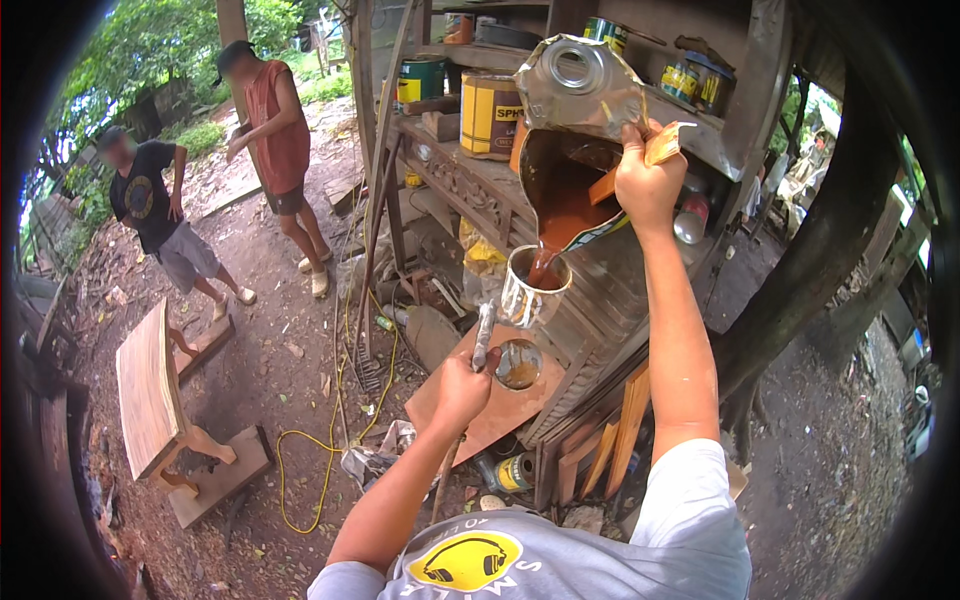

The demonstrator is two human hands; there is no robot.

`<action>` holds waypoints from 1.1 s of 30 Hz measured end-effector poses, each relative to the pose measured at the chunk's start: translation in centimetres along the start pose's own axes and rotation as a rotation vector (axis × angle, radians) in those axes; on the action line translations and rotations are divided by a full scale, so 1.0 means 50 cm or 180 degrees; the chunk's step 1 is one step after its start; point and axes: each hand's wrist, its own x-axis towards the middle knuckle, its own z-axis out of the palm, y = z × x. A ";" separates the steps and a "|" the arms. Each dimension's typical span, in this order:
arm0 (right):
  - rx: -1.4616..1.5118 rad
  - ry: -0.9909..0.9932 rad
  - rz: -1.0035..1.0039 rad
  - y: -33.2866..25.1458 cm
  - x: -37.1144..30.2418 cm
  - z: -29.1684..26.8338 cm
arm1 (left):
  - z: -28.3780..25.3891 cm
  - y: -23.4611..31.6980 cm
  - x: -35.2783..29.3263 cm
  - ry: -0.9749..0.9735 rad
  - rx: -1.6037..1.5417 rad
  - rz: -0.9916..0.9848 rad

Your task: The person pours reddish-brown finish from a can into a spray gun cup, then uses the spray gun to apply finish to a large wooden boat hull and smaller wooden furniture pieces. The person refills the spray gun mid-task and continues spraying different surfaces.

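Observation:
My right hand (pixel 648 185) is raised and grips the rim of a large, cut-open metal can (pixel 580 90), tilted downward, along with a short wooden piece (pixel 665 145). Thick brown liquid (pixel 560 205) runs from it into a small shiny tin (pixel 530 290) below. My left hand (pixel 465 385) is closed around a long grey stick (pixel 485 335) whose top end meets the tin's lower side; I cannot tell whether they are joined. Under the tin, a second round tin (pixel 518 365) with brownish liquid sits on a reddish board (pixel 450 405).
Two people stand on the dirt at left (pixel 275 130) (pixel 150 205). A wooden bench (pixel 150 390) lies near them, a yellow cable (pixel 330 450) loops on the ground. Paint cans (pixel 490 115) fill the shelves ahead above carved wooden furniture (pixel 470 190). A thick trunk (pixel 810 270) rises at right.

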 end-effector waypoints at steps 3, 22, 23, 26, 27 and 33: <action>0.0011 -0.0005 -0.0016 0.003 0.002 -0.002 | 0.003 -0.001 0.002 -0.0009 0.0017 -0.0010; -0.0590 0.0390 0.0621 0.093 0.093 0.006 | 0.010 0.060 0.045 -0.0138 0.0003 0.0238; -0.0566 0.0411 0.0836 0.115 0.106 0.007 | 0.008 0.075 0.048 -0.0102 -0.0023 0.0288; -0.0613 0.0554 0.1599 0.138 0.142 0.017 | 0.003 0.114 0.057 -0.0055 -0.0162 0.0393; -0.0426 0.0631 0.1665 0.170 0.153 0.019 | 0.002 0.123 0.063 -0.0068 -0.0270 0.0406; 0.0044 0.1238 0.2687 0.285 0.200 -0.010 | 0.015 0.156 0.078 -0.0142 -0.0285 0.0557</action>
